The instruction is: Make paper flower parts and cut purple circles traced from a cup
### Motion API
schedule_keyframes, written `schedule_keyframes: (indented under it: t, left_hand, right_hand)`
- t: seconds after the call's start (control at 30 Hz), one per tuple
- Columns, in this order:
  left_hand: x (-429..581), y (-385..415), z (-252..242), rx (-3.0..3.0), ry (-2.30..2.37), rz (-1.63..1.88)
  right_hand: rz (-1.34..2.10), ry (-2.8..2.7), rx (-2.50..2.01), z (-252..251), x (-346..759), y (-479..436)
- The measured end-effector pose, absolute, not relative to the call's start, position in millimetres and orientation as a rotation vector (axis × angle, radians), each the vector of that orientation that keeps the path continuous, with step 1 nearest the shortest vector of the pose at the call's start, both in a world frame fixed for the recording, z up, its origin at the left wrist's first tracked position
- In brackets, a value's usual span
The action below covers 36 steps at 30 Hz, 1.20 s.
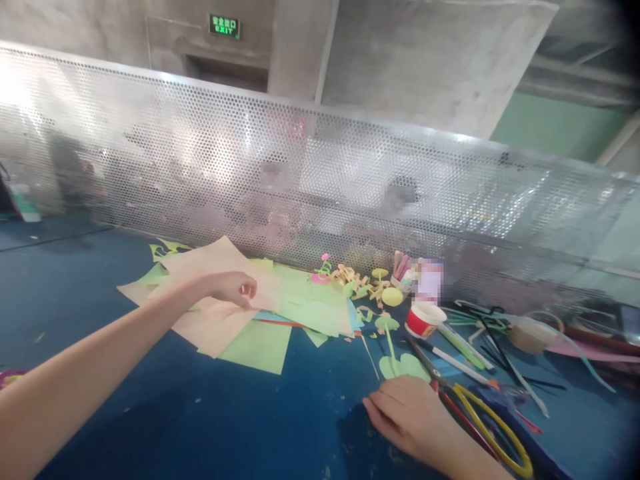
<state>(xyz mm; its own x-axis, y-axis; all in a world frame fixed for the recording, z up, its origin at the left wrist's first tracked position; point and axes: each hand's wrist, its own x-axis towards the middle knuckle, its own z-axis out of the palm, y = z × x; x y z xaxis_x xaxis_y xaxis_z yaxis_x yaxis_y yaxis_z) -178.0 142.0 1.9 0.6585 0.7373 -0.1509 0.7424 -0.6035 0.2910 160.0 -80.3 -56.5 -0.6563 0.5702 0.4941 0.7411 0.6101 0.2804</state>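
While paper sheets (225, 327) lie beneath left hand (235, 288) | right hand (407, 417) apart | both grips unclear

Two hands (236, 288) (407, 415); one scissors (435, 385); one cup (424, 321); one exit sign (225, 27).

Against a grey concrete wall (410, 60), a lit green exit sign (225, 27). Farther right, a pale green wall section (555, 130). Along the far side of the dark blue tabletop (200, 413), a perforated metal screen (200, 147), silvery with glare. Nearer, standing upright, a red-and-white cup (424, 321); just to its right, slim markers (461, 347) lying slantwise, then loose strands (545, 385) in green, black and white. At far left, a white-and-green item (25, 203), too blurred to identify.
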Motion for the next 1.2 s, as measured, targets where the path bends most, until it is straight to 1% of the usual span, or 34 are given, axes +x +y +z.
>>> schedule_keyframes:
  t: [0.3,0.67,0.87,1.03,1.13,1.2]
  left_hand:
    - [-185.1,143.7,4.5,2.551,1.173,0.148]
    - [-167.9,134.0,-22.7,2.690,1.170,0.259]
    - [-168.3,125.5,-6.0,2.769,1.267,0.333]
    - [-141.7,92.4,11.1,2.902,1.253,0.401]
    - [-105.0,51.4,5.7,3.026,1.112,0.361]
    - [-80.8,19.7,-5.2,3.151,0.917,0.285]
  right_hand:
    - [-0.683,-2.479,-1.078,-53.7,157.5,-80.4]
    - [-0.676,-2.477,-1.069,-57.9,158.6,-80.0]
    - [-0.666,-2.507,-1.086,-55.6,158.8,-81.9]
    - [-0.506,-2.359,-1.111,-44.4,154.4,-84.7]
    - [-0.478,-2.291,-1.223,-36.8,143.2,-86.0]
    - [-0.431,-2.284,-1.276,-36.3,134.8,-86.7]
